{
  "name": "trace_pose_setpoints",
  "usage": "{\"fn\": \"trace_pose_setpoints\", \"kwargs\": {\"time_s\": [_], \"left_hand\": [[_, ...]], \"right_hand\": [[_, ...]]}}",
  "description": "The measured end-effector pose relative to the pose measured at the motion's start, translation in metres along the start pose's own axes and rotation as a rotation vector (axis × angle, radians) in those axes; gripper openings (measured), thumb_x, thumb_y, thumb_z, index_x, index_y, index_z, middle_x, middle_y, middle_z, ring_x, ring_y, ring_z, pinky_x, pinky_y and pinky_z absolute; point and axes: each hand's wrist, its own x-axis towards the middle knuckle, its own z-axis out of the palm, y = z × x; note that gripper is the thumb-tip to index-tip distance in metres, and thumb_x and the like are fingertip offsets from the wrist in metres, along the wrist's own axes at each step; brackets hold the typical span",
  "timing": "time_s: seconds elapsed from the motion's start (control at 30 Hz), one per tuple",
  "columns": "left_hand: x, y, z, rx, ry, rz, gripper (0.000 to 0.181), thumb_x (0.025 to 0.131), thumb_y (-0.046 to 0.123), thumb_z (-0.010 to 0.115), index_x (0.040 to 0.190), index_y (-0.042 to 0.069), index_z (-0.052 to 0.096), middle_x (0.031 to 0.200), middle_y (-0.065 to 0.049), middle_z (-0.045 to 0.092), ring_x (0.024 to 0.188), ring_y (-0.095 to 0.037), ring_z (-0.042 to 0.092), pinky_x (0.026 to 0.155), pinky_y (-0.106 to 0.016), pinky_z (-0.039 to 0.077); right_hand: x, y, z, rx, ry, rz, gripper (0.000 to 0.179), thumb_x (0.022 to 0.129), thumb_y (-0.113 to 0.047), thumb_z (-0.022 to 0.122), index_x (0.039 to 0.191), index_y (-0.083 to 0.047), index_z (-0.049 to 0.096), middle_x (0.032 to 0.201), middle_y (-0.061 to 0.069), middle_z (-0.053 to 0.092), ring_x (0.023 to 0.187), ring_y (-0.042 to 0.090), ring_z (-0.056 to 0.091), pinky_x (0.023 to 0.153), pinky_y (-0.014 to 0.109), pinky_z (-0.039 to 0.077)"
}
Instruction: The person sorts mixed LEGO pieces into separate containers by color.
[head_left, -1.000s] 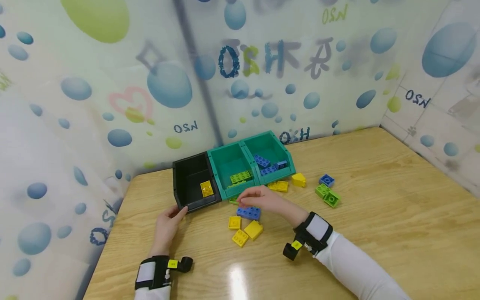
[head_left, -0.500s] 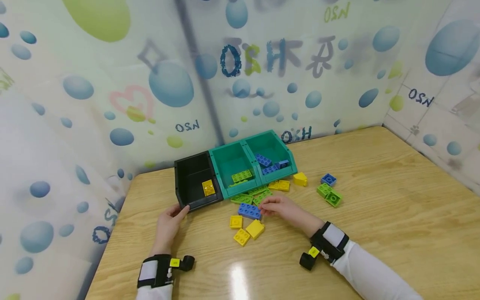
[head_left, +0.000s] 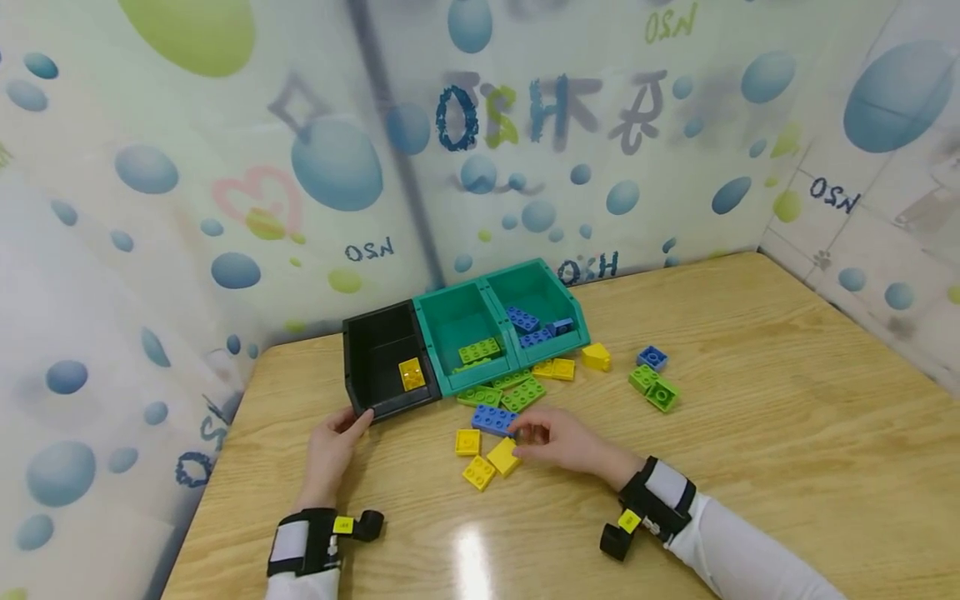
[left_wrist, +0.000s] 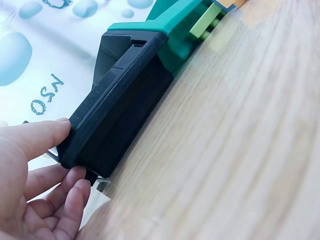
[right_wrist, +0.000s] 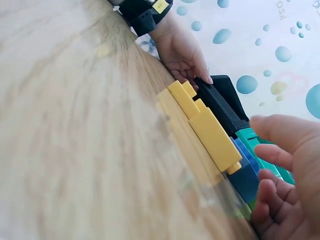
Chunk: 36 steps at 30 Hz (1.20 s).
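Note:
My left hand (head_left: 330,458) grips the near left corner of the black bin (left_wrist: 112,107), its thumb on the rim and fingers beneath, as the left wrist view shows. One yellow brick (head_left: 411,374) lies inside that bin. My right hand (head_left: 562,439) hovers beside a blue brick (head_left: 492,419) and a yellow brick (head_left: 503,457), fingers loosely bent. In the right wrist view there is nothing between the thumb and fingers; the larger yellow brick (right_wrist: 215,142) stands just left of them. Two smaller yellow bricks, a flat one (head_left: 468,442) and a studded one (head_left: 478,472), lie nearby.
Joined to the black bin are two teal bins, the middle one (head_left: 480,373) with green bricks, the right one (head_left: 562,343) with blue bricks. Green bricks (head_left: 522,394) and yellow bricks (head_left: 553,369) lie before them. More bricks (head_left: 653,387) sit farther right. A printed curtain stands behind.
My right hand has come down from over the green bricks, past the blue brick's right end, to beside the larger yellow brick. The left hand keeps its grip on the black bin.

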Motion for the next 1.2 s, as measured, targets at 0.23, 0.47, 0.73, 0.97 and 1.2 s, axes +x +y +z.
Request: {"fn": "trace_pose_setpoints", "kwargs": {"time_s": [0.23, 0.47, 0.73, 0.97, 1.2], "left_hand": [[0.000, 0.001, -0.001, -0.013, -0.011, -0.004, 0.064, 0.092, 0.043, 0.058, 0.137, 0.000, 0.045, 0.138, -0.021, 0.046, 0.123, -0.032, 0.040, 0.106, -0.049, 0.034], [0.001, 0.000, 0.000, -0.014, -0.003, 0.000, 0.063, 0.091, 0.044, 0.058, 0.136, 0.001, 0.047, 0.137, -0.020, 0.047, 0.121, -0.031, 0.041, 0.104, -0.047, 0.035], [0.002, -0.003, 0.001, -0.009, 0.009, 0.011, 0.063, 0.091, 0.044, 0.059, 0.135, 0.001, 0.048, 0.134, -0.020, 0.049, 0.119, -0.031, 0.043, 0.102, -0.045, 0.035], [0.003, -0.004, 0.001, 0.000, 0.014, 0.018, 0.063, 0.091, 0.044, 0.059, 0.135, 0.000, 0.048, 0.133, -0.021, 0.050, 0.118, -0.031, 0.043, 0.102, -0.046, 0.035], [0.002, -0.003, 0.001, -0.008, 0.008, 0.013, 0.064, 0.090, 0.046, 0.060, 0.135, 0.001, 0.048, 0.134, -0.020, 0.049, 0.119, -0.030, 0.043, 0.103, -0.046, 0.035]], "right_hand": [[0.000, -0.003, 0.005, -0.133, -0.034, -0.096, 0.033, 0.083, -0.027, 0.073, 0.113, -0.017, 0.067, 0.084, -0.004, 0.050, 0.067, 0.003, 0.041, 0.058, 0.018, 0.037], [-0.001, -0.005, 0.006, -0.187, -0.047, -0.078, 0.035, 0.082, -0.027, 0.074, 0.114, -0.019, 0.067, 0.084, -0.007, 0.047, 0.068, 0.004, 0.040, 0.058, 0.017, 0.036], [-0.003, -0.010, 0.004, -0.192, -0.050, -0.063, 0.032, 0.079, -0.027, 0.077, 0.108, -0.019, 0.066, 0.088, -0.007, 0.049, 0.068, 0.005, 0.042, 0.059, 0.018, 0.037], [-0.003, -0.011, 0.004, -0.204, -0.061, -0.066, 0.033, 0.077, -0.028, 0.079, 0.102, -0.019, 0.061, 0.085, -0.007, 0.050, 0.066, 0.004, 0.042, 0.059, 0.018, 0.037], [-0.002, -0.009, 0.003, -0.188, -0.093, -0.068, 0.033, 0.077, -0.027, 0.079, 0.106, -0.017, 0.066, 0.081, -0.008, 0.048, 0.067, 0.003, 0.042, 0.059, 0.017, 0.035]]}}
